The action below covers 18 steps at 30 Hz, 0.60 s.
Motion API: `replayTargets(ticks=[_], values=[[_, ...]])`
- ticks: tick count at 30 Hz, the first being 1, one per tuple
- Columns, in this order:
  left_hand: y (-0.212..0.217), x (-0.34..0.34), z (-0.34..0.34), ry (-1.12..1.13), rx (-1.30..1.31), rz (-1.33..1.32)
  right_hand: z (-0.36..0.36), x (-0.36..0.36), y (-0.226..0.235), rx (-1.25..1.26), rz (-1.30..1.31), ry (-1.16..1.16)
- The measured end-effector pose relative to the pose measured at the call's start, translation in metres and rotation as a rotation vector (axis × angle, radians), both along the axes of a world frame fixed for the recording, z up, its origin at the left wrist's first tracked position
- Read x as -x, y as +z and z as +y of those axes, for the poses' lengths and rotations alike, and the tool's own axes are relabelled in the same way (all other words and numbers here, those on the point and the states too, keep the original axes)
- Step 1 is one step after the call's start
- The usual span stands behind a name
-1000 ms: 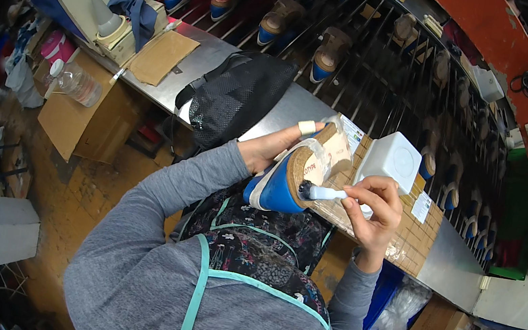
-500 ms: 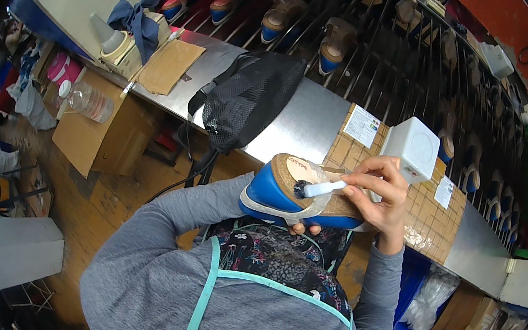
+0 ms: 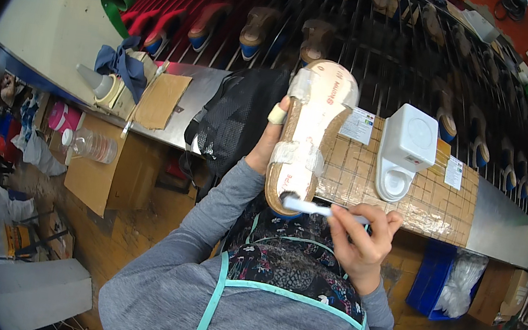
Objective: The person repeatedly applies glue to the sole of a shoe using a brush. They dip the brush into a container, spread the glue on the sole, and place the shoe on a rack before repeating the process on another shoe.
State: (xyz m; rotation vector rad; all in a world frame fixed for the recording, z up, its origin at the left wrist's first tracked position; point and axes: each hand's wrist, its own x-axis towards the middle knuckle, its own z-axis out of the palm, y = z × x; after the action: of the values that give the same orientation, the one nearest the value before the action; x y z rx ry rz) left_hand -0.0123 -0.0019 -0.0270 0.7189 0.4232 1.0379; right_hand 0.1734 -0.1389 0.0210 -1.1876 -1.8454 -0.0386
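A half-made sandal (image 3: 312, 114) on a blue last stands nearly upright, its pale underside facing me. Brown cork-like material edges it, and pale translucent straps cross it. My left hand (image 3: 267, 141) grips its left side; a wrap covers one fingertip, and the other fingers are hidden behind. In my right hand (image 3: 364, 245) is a small brush (image 3: 312, 208) with a white handle, pinched between thumb and fingers. Its dark bristles touch the lower end of the underside, near my lap.
A white pot with a small cup (image 3: 408, 142) rests on taped cardboard (image 3: 352, 192) to the right. A black mesh bag (image 3: 234, 116) lies on the metal bench at left. Beyond it, several similar shoes stand on a rack of metal bars (image 3: 356, 49). A plastic bottle (image 3: 93, 146) sits on a carton.
The sandal has swung from lying sideways to standing nearly upright, its pale underside toward me. The brush has moved down to its near end. My left hand now shows on the left side.
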Motion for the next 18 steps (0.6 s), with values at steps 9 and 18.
replayTargets(ticks=[9, 18], values=[[-0.012, -0.001, 0.000, -0.069, -0.207, 0.165, 0.072, -0.019, 0.006, -0.032, 0.165, -0.204], [-0.032, -0.003, 0.004, -0.101, -0.097, 0.093, 0.073, -0.018, 0.007, -0.281, -0.064, -0.425]])
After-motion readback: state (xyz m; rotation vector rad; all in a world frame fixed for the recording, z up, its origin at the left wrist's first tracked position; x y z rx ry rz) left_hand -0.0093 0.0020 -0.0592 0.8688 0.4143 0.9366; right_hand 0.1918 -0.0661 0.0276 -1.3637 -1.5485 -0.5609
